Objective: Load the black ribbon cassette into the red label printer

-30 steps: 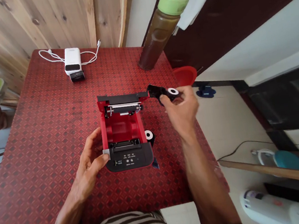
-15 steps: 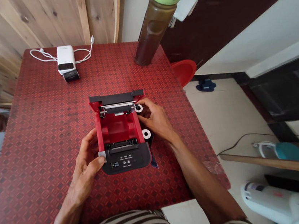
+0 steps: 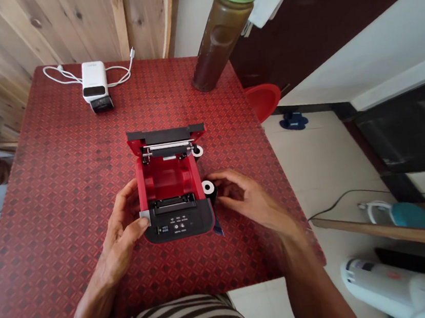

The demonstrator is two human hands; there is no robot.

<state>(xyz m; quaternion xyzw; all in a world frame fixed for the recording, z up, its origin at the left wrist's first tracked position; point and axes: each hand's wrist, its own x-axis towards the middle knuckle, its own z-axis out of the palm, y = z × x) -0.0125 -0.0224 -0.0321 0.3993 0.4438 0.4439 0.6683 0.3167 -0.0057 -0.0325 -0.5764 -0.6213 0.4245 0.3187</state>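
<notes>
In front of me on the table is a red and black label printer (image 3: 177,221). Its lid (image 3: 166,135) is raised, and the red paper bay (image 3: 166,179) holds no roll. My left hand (image 3: 123,232) grips the printer's left side, its thumb on the grey front corner and the other fingers partly hidden behind the side wall. Close against the right side stands a black roll with a white core (image 3: 209,187). My right hand (image 3: 244,196) is beside this roll, thumb and forefinger apart around its right edge. Farther back, a second white-cored roll (image 3: 197,151) is partly hidden by the lid.
A small white device (image 3: 94,80) with a white cable (image 3: 119,75) lies at the back left of the red patterned table (image 3: 71,145). A tall brown bottle with a green lid (image 3: 216,34) stands at the back right. Beyond the right edge is a red stool or basin (image 3: 265,101).
My right hand has moved away from the rear roll, toward me, to the nearer roll. My left hand stays on the printer, and the view has shifted slightly.
</notes>
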